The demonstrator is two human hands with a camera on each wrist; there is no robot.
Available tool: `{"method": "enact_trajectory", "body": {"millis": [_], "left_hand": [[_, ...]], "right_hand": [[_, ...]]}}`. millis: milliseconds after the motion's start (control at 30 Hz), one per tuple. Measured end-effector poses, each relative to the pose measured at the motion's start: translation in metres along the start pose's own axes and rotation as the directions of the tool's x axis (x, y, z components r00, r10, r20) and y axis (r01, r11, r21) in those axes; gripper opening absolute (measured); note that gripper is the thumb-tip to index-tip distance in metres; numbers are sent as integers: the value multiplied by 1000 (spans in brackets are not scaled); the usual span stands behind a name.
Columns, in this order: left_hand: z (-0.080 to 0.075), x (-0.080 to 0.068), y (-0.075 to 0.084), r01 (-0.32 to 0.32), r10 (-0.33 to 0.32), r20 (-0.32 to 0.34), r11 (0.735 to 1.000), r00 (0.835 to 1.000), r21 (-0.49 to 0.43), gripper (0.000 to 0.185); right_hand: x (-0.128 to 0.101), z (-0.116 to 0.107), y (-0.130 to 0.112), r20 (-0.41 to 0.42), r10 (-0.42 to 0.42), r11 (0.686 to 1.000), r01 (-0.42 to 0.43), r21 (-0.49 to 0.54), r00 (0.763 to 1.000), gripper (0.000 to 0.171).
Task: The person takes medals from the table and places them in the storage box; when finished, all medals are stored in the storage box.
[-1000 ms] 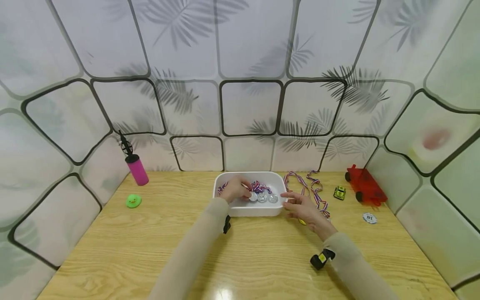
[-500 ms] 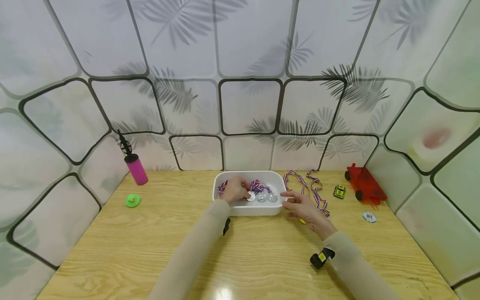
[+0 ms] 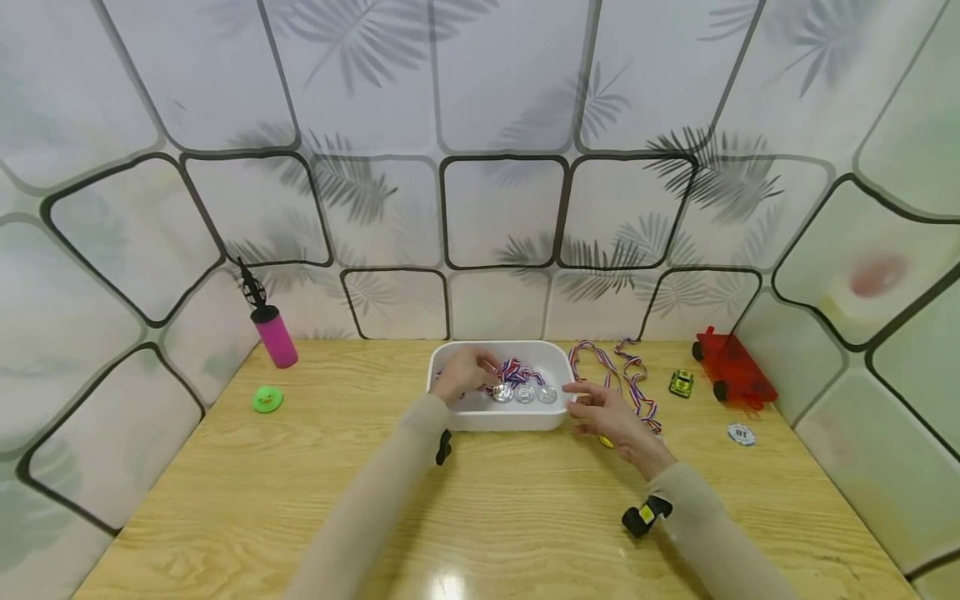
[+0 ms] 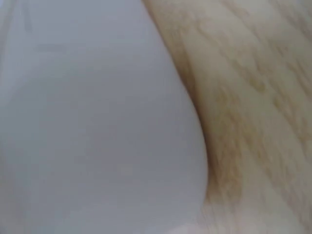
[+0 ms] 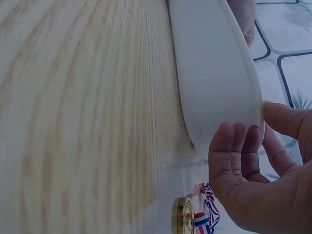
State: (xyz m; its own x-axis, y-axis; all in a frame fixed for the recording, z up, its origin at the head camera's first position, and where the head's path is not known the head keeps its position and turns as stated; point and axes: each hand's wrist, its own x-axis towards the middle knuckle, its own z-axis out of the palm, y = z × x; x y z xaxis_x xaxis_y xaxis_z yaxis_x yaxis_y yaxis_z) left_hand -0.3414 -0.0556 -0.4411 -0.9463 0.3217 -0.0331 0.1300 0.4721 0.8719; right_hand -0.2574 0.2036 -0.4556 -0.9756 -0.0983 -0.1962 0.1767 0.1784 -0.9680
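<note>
Inside the white plastic tray (image 3: 506,422), several silver medals (image 3: 525,394) lie in a row, their red, white and blue ribbons (image 3: 514,372) bunched behind them. My left hand (image 3: 463,377) reaches into the tray's left part, over more ribbon, with finger and thumb apart beside the leftmost medal. The left wrist view shows only the tray's outer wall (image 4: 107,122). At the tray's right end, my right hand (image 3: 611,421) pinches the rim. In the right wrist view its thumb (image 5: 282,117) is at the rim and its other fingers (image 5: 223,151) curl against the wall.
Right of the tray lie striped ribbons (image 3: 633,383) and a gold medal (image 5: 184,214). Beyond them are a small yellow toy car (image 3: 681,383), a red toy vehicle (image 3: 735,367) and a poker chip (image 3: 741,434). At left stand a pink cylinder (image 3: 276,340) and a green duck (image 3: 267,399).
My left hand has drawn back leftward from the leftmost silver medal, which now lies uncovered in the row. The right hand keeps its place at the tray's rim.
</note>
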Motion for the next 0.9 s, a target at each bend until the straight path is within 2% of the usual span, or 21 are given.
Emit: {"method": "enact_trajectory", "body": {"millis": [133,233,567,700,900], "left_hand": [[-10,-2,0,-21,20,47,1000,999,4,27],[-16,-4,-2,-49,49,53,999,997,-13,27],[-36,-20,-5,-172,173,22,984,985,-51,28],[-45,-27,-7,-166,166,-8,982,986,-91,27],[-57,-39,-17,-87,79,-47,978,996,-191,27]], "right_hand": [[-1,-1,-1,2,4,1000,-4,5,1000,43],[-1,-1,-1,5,4,1000,-4,2,1000,43],[-5,-11,2,79,-57,997,61,-50,995,44],[-7,-19,4,100,-64,995,71,-73,993,45],[-5,-36,11,101,-84,992,92,-87,991,45]]}}
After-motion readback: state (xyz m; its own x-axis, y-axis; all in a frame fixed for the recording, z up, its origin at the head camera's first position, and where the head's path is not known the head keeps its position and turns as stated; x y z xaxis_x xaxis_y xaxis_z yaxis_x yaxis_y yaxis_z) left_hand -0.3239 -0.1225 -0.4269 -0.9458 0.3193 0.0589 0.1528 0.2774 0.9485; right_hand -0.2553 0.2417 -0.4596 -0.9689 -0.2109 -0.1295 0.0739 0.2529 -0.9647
